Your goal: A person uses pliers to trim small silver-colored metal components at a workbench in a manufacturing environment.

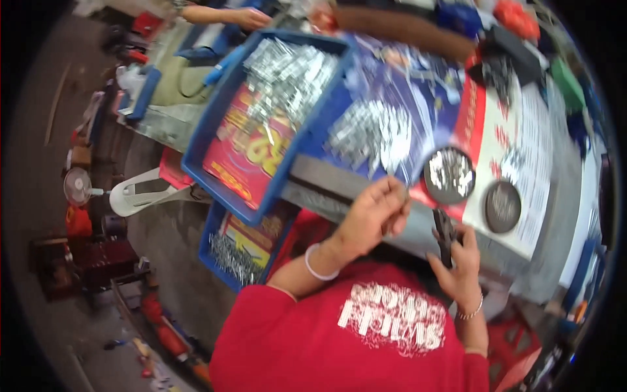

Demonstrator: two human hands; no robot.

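Note:
My left hand (pixel 379 212), a pale bracelet at its wrist, is raised over the table's near edge. Its thumb and fingers are pinched together; anything between them is too small or blurred to make out. To its right, my right hand (pixel 460 261) grips a dark hand tool that looks like pliers (pixel 444 236), tilted with its tip pointing away from me. Beyond the hands lies a heap of thin silvery metal pieces (pixel 379 134) on a printed sheet. A round dark dish (pixel 450 198) of shiny small parts stands nearest the hands. Right of it sits a second round dish (pixel 503 227) with greyish contents.
A blue tray (pixel 305 130) of shiny metal pieces stands on the table to the left. Below it, a second blue tray (pixel 218 274) holds many small metal pins. Another person's hand (pixel 251 18) reaches in at the far left. A dark bundle (pixel 513 52) lies far right.

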